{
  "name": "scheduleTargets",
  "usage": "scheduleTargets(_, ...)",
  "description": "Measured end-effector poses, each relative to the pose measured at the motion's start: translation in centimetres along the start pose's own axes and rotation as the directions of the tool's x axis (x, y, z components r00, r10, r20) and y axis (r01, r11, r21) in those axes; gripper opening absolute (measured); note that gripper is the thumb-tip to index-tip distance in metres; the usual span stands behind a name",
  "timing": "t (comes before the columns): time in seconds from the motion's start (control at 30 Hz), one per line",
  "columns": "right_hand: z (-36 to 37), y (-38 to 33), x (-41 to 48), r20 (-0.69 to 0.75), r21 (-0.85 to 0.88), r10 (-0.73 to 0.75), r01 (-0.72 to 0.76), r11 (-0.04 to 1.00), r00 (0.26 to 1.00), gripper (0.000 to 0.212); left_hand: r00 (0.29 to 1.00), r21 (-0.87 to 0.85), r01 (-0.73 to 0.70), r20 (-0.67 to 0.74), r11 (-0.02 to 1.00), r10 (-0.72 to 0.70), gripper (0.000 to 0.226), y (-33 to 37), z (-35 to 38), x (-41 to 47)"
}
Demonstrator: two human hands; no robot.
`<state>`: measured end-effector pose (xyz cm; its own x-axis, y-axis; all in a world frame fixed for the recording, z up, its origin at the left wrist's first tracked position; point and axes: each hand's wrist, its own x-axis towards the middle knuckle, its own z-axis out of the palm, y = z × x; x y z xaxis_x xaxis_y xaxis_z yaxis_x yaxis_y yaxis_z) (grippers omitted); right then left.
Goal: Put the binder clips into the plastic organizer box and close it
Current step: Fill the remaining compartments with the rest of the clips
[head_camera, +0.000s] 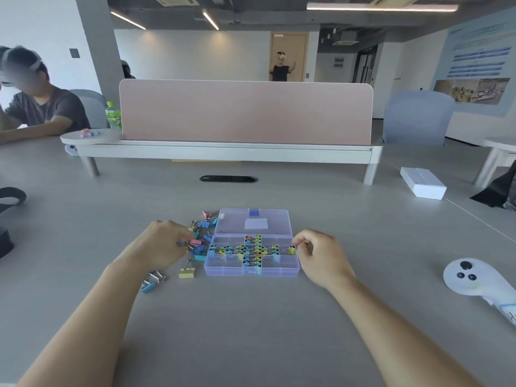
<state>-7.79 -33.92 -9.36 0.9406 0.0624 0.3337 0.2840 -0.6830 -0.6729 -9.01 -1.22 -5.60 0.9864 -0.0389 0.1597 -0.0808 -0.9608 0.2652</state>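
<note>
binder clips (199, 241) – small, light, stiff sprung steel with wire handles that flop. they tangle in a heap, so take one at a time by the painted body or by pinched handles. smooth paint, a bit slippery. not fragile.

looks: pastel mix, pink, blue, teal, yellow. loose pile on the grey table (251, 331), touching the left end of the organizer box (251, 270). two strays nearer the person: a yellow one (187, 272) and a blue one (149, 284). smaller multicolour clips already fill the middle row and centre column of the box; corner cells look bare.

box: translucent lilac plastic, thin walls, light, so it will likely slide if bumped. steady it at a side wall. lid (254, 222) is hinged open and lies back flat on the far side, latch tab (253, 212) at its far edge. to close, lift at that tab edge and press down over the front catch.

hands: right hand (318, 255) pinches a small yellow clip (291, 250) between thumb and fingertips, right over the box's right-end cell. left hand (164, 244) has its fingers curled into the pile and touching clips – can't tell if one is actually gripped.

judgement: mid-loading, most of the big clips not in yet, lid not closed.
</note>
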Motion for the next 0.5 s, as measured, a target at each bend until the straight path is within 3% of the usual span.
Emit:
scheduleTargets(0.23,-0.08,-0.06,-0.05,-0.001,0.019,0.017,-0.017,1.000,1.000,0.025,0.999,-0.086,0.032,0.016,0.996,-0.030,0.041,0.41,-0.10,-0.31)
scheduleTargets(0.5,0.01,0.02,-0.03,-0.019,-0.002,-0.047,0.047,0.999,0.999,0.029,0.998,-0.084,0.031,-0.048,0.996,-0.036,0.030,0.31,0.16,-0.40)
